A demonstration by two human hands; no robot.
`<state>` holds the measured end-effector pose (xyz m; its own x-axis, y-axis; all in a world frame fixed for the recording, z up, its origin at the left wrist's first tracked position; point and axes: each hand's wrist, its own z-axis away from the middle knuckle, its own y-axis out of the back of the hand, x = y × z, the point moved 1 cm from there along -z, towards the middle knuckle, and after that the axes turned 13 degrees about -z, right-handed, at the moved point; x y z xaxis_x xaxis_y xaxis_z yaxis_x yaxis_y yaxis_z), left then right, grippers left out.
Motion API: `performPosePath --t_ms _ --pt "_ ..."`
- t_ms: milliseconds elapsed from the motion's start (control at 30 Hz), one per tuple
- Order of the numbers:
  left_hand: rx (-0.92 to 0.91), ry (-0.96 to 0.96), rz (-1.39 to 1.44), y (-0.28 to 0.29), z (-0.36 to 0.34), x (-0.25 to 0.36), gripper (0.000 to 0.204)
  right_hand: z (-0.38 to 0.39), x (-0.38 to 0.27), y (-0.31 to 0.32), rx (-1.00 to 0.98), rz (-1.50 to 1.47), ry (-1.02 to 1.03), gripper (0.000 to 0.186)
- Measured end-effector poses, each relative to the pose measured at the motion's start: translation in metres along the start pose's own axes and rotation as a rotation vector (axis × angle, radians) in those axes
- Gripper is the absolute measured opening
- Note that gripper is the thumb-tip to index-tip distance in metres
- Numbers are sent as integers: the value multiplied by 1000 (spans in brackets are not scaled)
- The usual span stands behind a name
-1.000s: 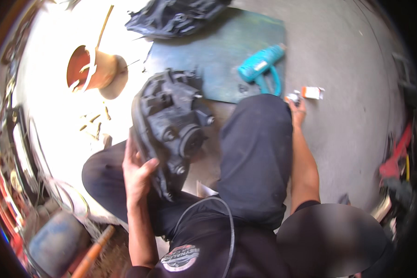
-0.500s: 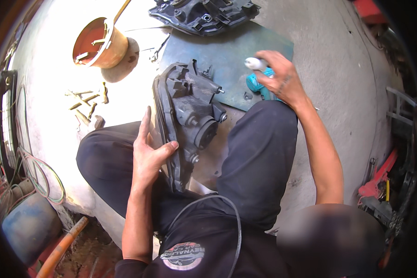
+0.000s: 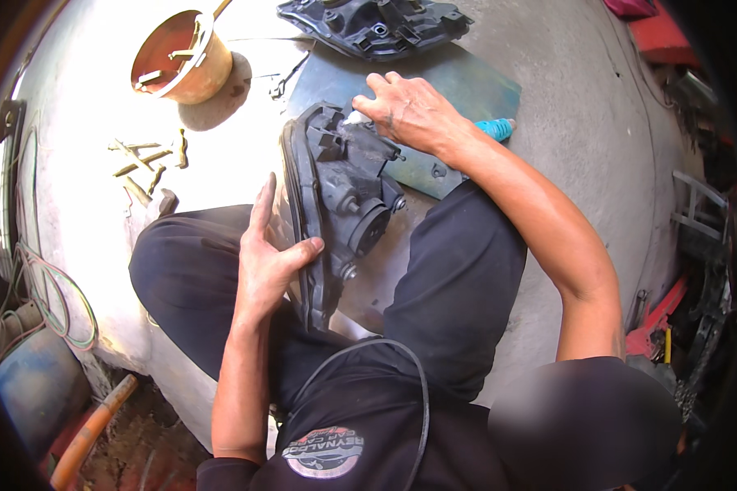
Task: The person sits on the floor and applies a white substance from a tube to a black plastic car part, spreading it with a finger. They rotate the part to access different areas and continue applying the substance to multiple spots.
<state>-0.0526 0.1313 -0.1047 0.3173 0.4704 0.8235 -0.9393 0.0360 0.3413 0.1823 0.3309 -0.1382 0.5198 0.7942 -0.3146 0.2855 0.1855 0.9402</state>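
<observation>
My left hand (image 3: 266,266) grips the near left edge of a black headlamp housing (image 3: 332,192), thumb on its back side, which stands tilted between my legs. My right hand (image 3: 405,114) is curled round a small white tube (image 3: 356,119), at the top end of the housing, partly covering it; whether the two touch I cannot tell. Behind that hand a cyan cylindrical tool (image 3: 495,128) lies mostly hidden on a blue-green board (image 3: 483,82). A second black housing (image 3: 373,29) rests at the board's far edge.
A rusty bucket (image 3: 201,74) with a stick stands at upper left, loose hand tools (image 3: 143,164) on the floor below it. Coiled hoses (image 3: 61,290), a blue drum (image 3: 41,385) and an orange pipe (image 3: 90,430) lie left. Red metal equipment (image 3: 663,315) and frames line the right.
My right hand went from the floor at right, where a white object was picked up, leftward over the board to the housing's top. My left hand keeps its grip on the housing.
</observation>
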Motion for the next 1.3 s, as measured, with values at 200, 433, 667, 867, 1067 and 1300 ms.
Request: performPosePath --t_ms 200,433,667,867,1067,1300 --pt "-2 7 -13 1 0 0 112 -10 -4 -2 -19 93 53 18" --pt "3 -1 -8 2 -1 -2 112 -13 -7 -3 -25 137 61 17" --pt "2 -3 -4 2 -1 -4 111 -14 -8 -3 -14 168 74 17" --pt "0 0 -6 2 -1 -4 111 -14 -6 -3 -42 188 55 24" --pt "0 4 10 2 -1 -3 112 -15 -5 -5 -33 188 57 22" --pt "1 4 -3 2 -1 -4 113 -17 -6 -4 -30 200 63 18"
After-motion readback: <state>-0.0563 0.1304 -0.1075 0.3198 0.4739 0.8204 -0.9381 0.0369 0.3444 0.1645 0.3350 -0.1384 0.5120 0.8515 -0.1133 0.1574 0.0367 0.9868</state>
